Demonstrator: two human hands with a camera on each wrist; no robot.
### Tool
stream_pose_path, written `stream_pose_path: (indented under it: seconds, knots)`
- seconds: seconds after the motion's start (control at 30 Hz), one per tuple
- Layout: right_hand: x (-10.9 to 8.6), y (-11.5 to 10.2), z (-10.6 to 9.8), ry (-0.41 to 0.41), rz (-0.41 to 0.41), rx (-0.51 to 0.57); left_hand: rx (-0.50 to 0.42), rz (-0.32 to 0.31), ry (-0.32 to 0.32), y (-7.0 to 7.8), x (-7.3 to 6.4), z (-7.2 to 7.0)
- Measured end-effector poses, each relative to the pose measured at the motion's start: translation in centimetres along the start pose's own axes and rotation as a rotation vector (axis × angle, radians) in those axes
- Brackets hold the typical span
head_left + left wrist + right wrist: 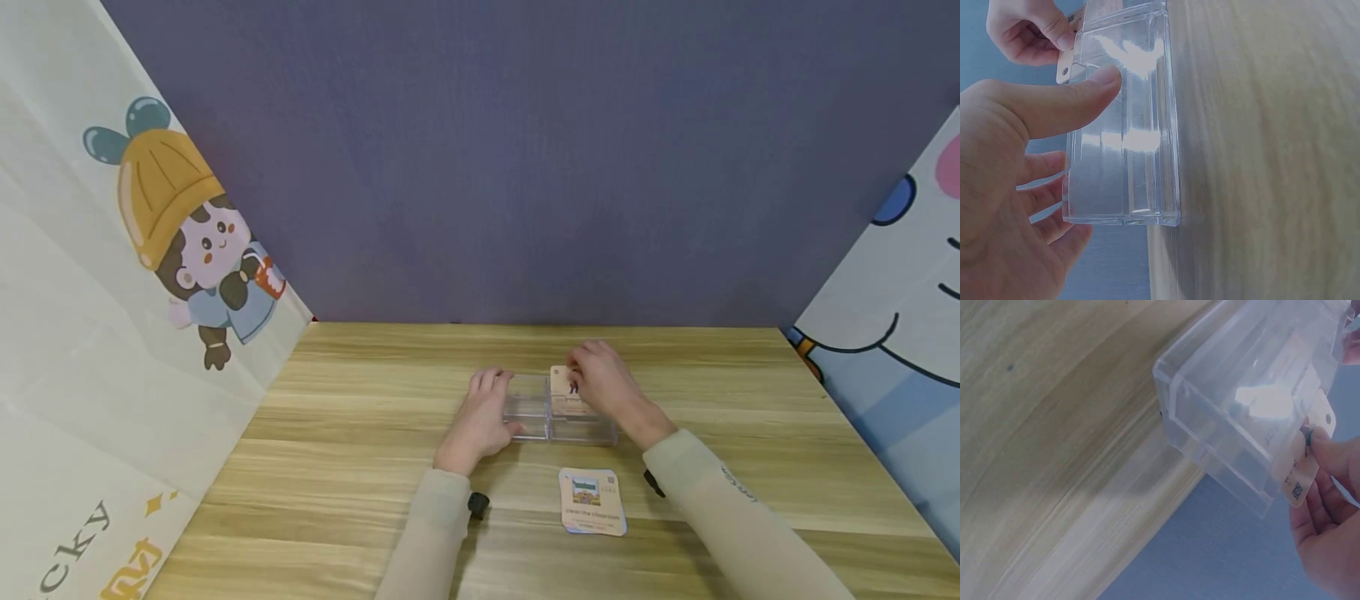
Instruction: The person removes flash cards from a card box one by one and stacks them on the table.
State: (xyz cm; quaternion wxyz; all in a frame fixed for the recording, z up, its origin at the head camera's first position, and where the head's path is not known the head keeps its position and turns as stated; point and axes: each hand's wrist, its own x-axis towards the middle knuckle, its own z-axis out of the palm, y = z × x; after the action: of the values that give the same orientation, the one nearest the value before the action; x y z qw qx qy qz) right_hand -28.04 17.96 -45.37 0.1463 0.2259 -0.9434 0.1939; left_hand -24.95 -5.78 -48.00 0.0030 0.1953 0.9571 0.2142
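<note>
A clear plastic card holder [528, 407] with several compartments stands on the table. My left hand [483, 412] grips its left end; in the left wrist view the thumb [1079, 103] lies across the front and the fingers reach behind. At the holder's back right compartment, my right hand [606, 382] pinches a printed card [561, 385] by its upper part. The card's lower part sits inside the compartment, seen through the plastic. In the right wrist view, the card [1300, 478] leans out past the holder's edge, between thumb and fingers.
Nearer to me lies a stack of cards [592, 502], the top one printed "clean the classroom". The wooden table [337, 467] meets a dark blue panel [480, 167] at the back. Cartoon-printed sheets [67, 275] stand at both sides.
</note>
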Motion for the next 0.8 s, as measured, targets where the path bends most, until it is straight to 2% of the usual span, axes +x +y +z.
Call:
stream_pose_path:
  seconds: [0.8]
  knots:
    - [0.36, -0.12, -0.45, -0.063, 0.038, -0.017, -0.004, 0.001, -0.002, 0.25, 0.02, -0.13]
